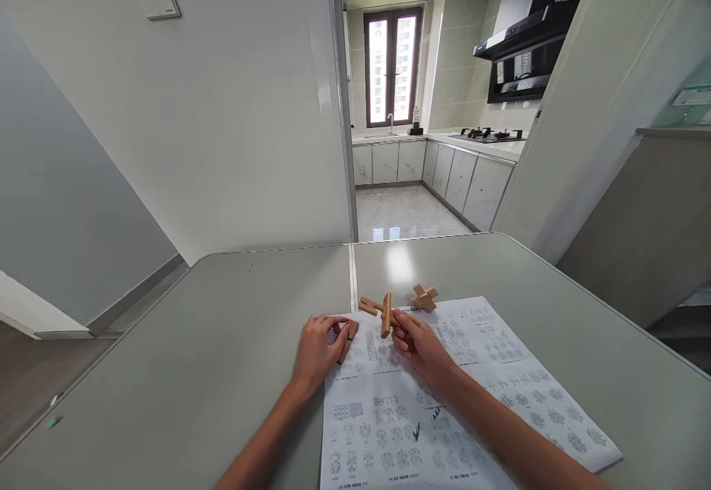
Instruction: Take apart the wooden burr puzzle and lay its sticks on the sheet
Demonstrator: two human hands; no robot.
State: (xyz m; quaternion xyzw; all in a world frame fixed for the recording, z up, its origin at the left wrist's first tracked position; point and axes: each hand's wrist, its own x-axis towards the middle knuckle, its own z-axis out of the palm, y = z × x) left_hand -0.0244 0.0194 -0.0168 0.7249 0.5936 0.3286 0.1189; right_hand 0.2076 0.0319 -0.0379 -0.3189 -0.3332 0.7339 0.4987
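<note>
My right hand [418,342] is closed around a cross of notched wooden puzzle bars [381,310], lifting it just above the printed instruction sheet [478,371]. My left hand [318,348] pinches a separate wooden piece [349,329] at the sheet's left edge. A second small assembled wooden cross [424,297] lies on the table just beyond the sheet's top edge, untouched.
The grey table [194,357] has a seam down its middle and rounded far corners. Beyond its far edge a doorway opens into a kitchen with white cabinets [444,172], a stove and a window. A white wall [222,120] stands at the left.
</note>
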